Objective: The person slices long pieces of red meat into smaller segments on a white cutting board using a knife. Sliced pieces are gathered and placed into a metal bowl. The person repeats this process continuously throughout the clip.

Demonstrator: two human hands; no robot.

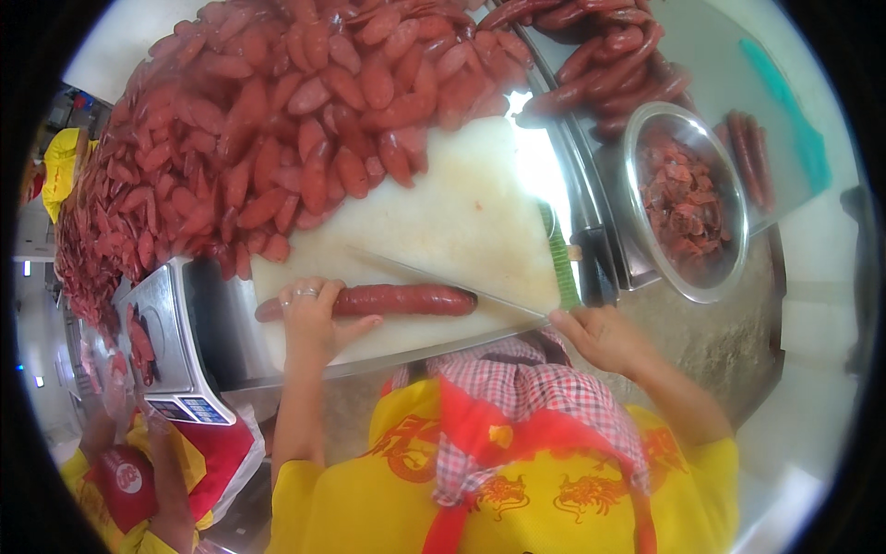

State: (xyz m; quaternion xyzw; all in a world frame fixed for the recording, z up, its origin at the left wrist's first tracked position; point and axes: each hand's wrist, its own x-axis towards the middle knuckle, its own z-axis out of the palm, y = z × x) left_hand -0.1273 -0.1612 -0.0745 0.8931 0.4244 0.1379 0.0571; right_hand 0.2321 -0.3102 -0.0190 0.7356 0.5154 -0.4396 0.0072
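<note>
A long dark-red sausage (pixel 406 300) lies crosswise on the white cutting board (pixel 484 212), near its front edge. My left hand (pixel 312 319), with a ring on one finger, is closed over the sausage toward its left end, thumb stretched along the near side. My right hand (pixel 600 334) grips a knife at the board's right corner, and its fingers hide the handle. The thin knife blade (pixel 448 282) slants up and left from that hand, passing over or just behind the sausage's right part. A huge heap of slanted sausage slices (pixel 277 138) covers the board's far and left side.
Right of the board stand a steel bowl (pixel 637 166) of sausage scraps and a metal tray with whole sausages (pixel 614 69). A digital scale (pixel 175 342) holding some slices is at left. A co-worker in a red cap (pixel 125 485) is at lower left.
</note>
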